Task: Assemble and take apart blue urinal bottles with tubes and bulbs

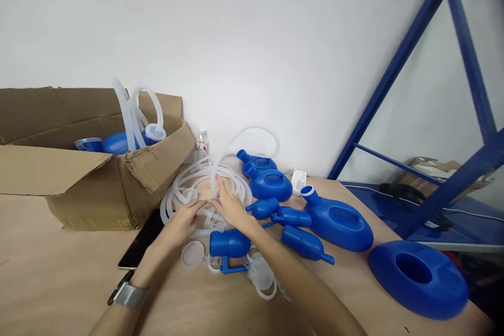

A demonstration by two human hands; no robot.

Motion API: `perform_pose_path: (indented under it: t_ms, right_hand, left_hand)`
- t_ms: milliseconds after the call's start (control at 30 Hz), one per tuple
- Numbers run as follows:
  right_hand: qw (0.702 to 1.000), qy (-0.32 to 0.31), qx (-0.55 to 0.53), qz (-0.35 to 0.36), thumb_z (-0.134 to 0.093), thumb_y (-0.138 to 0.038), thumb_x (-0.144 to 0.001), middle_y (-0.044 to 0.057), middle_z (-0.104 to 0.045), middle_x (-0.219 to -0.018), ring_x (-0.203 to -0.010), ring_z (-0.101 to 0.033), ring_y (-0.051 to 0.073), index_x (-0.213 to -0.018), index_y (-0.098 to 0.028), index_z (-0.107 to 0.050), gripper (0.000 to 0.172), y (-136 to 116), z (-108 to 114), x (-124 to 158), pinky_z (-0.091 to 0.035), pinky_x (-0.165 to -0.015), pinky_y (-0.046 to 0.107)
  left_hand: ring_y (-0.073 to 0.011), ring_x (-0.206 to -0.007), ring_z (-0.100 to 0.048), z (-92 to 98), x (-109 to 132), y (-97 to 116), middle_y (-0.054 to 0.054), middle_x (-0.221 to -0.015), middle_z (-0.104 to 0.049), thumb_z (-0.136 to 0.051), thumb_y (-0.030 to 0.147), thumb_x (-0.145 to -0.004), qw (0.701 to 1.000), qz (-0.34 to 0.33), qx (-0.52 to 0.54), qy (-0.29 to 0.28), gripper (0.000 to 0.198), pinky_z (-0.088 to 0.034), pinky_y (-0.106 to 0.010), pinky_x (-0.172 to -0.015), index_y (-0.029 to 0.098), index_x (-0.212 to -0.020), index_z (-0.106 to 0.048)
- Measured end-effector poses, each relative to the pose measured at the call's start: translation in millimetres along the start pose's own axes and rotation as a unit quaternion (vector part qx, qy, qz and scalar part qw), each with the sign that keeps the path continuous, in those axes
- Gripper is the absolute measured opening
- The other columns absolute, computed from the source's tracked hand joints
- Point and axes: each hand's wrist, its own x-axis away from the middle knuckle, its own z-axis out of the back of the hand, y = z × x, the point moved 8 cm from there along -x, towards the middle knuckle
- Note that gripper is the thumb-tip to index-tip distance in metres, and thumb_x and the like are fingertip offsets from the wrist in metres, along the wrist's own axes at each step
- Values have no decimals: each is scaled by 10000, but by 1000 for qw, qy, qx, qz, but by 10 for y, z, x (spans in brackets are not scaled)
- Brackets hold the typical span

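Observation:
My right hand (230, 207) is closed around a clear flexible plastic tube (213, 173), which rises between thumb and fingers. Against its fingertips rest those of my left hand (185, 222), pinched together; whatever they hold is hidden. Beneath both hands lies a loose coil of the same tubing (169, 202). Just in front of my hands is a blue plastic cup-shaped funnel (229, 243) with a handle, beside a translucent round lid (192, 253). More blue funnels (303, 243) lie to the right of my right forearm.
An open cardboard box (92, 197) at left holds blue bottles and tubing. Blue plastic urinal bottles (338, 223) stand at right, one lying near the table edge (419, 279). A dark phone or tablet (142, 241), a water bottle (201, 142) and a white plug (298, 178) are nearby.

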Motion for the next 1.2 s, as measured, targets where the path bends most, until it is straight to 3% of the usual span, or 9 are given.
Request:
perform_pose_path:
  t_ms: [133,267,400,467,600,733,900,1100,1200]
  right_hand:
    - [992,66,-101,37,-523,-449,-1047,119,-699,-1093,-950,-679,271,-1336,-202,-581,385,74,-17,-40,-525,-876,410]
    - [966,122,-222,57,-622,-492,-990,80,-676,-1010,-970,-651,227,-945,-196,-659,301,74,-49,-111,-532,-940,394]
    - [907,87,-411,-8,-681,-648,-883,93,-674,-1087,-932,-689,224,-966,-180,-702,476,61,-197,-209,-602,-800,351]
    - [880,48,-472,-26,-627,-700,-887,80,-683,-1014,-868,-701,218,-963,-169,-715,543,-4,-277,-232,-612,-735,337]
    - [891,118,-438,13,-609,-581,-943,97,-689,-1074,-1015,-694,238,-950,-167,-749,438,-114,-106,-159,-605,-874,358]
    - [897,201,-393,23,-676,-418,-913,111,-659,-1233,-938,-697,197,-1110,-184,-720,309,-177,166,2,-619,-788,320]
    - [890,132,-434,45,-715,-405,-894,41,-707,-1053,-863,-692,173,-1305,-228,-643,454,-369,290,-7,-601,-703,269]
    - [875,49,-476,72,-731,-350,-888,23,-714,-1070,-931,-695,167,-1274,-241,-662,407,-617,223,-107,-586,-817,279]
    - [837,9,-542,75,-788,-401,-847,21,-704,-1059,-856,-688,150,-1232,-228,-675,436,-732,86,-156,-590,-836,295]
  left_hand:
    - [-331,-1195,-651,195,17,3,-151,-1273,-715,-459,247,-977,994,8,-65,91,420,-565,-471,-958,173,-1346,-645]
    - [-354,-1378,-516,184,44,119,-156,-1417,-642,-470,356,-1016,985,-59,-60,149,460,-436,-557,-1127,180,-1429,-572]
    - [-315,-1322,-596,70,42,74,-165,-1455,-624,-460,400,-1045,988,-48,-5,149,588,-397,-545,-1172,188,-1585,-365]
    - [-318,-1275,-635,81,40,5,-180,-1440,-634,-460,449,-1045,984,-18,32,176,611,-437,-535,-1137,179,-1585,-362]
    - [-305,-1189,-689,136,32,-116,-154,-1378,-684,-473,519,-1028,970,49,125,203,559,-531,-464,-1024,198,-1484,-505]
    - [-289,-1004,-739,99,-1,-111,-119,-1156,-778,-552,549,-962,974,72,154,150,531,-572,-398,-899,176,-1329,-639]
    - [-255,-838,-712,89,-7,-83,-100,-1035,-780,-516,554,-966,976,62,167,123,461,-549,-321,-694,163,-1105,-715]
    - [-267,-960,-707,393,133,-68,-113,-1109,-748,-479,372,-963,954,68,91,276,393,-566,-370,-813,165,-1261,-630]
    - [-262,-964,-718,596,323,-49,-135,-1148,-732,-520,319,-936,922,66,21,380,380,-565,-353,-804,158,-1264,-620]
